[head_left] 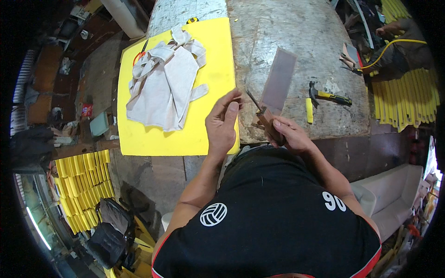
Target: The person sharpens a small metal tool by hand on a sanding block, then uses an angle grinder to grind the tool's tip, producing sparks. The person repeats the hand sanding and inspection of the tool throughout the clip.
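My right hand [289, 134] grips a wooden-handled tool [272, 126] whose thin metal shaft points up and left, toward my left hand. My left hand [223, 124] is raised over the front right corner of a yellow sheet [157, 143]. Its fingers are apart from the thumb and nothing shows in it. Just beyond the tool, a flat grey rectangular strip [279, 76] lies on the worn workbench [320, 55]. Right of the strip are a small yellow block [309, 110] and a claw hammer [331, 96] with a yellow and black handle.
An off-white cloth piece with straps [162, 92] lies on the yellow sheet, partly over orange-handled scissors [138, 57]. Behind it sits a tape measure [192, 20]. Stacked yellow pieces [405, 99] stand at right, near another person's arm [398, 28] and a yellow hose [394, 44].
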The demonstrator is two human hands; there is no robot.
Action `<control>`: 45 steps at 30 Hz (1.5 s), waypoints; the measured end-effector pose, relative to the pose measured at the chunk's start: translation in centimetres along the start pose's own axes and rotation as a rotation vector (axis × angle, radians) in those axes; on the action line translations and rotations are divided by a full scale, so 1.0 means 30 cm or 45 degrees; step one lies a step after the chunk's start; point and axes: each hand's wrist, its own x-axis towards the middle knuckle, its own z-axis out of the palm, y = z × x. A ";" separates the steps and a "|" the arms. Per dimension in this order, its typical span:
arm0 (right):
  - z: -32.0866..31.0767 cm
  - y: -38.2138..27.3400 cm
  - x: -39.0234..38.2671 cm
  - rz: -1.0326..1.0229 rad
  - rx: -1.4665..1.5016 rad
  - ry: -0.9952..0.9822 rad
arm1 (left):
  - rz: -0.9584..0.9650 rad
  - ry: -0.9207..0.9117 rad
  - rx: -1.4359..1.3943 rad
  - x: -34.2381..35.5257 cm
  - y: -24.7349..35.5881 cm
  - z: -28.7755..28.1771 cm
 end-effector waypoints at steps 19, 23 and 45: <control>0.013 -0.005 0.013 0.042 -0.068 -0.098 | 0.008 -0.113 0.070 0.001 0.024 -0.047; 0.007 -0.015 0.015 0.038 -0.147 -0.062 | 0.012 -0.127 0.096 0.002 0.019 -0.055; 0.072 -0.074 0.053 -0.670 -1.268 0.519 | -0.183 0.205 -0.072 0.034 0.023 -0.092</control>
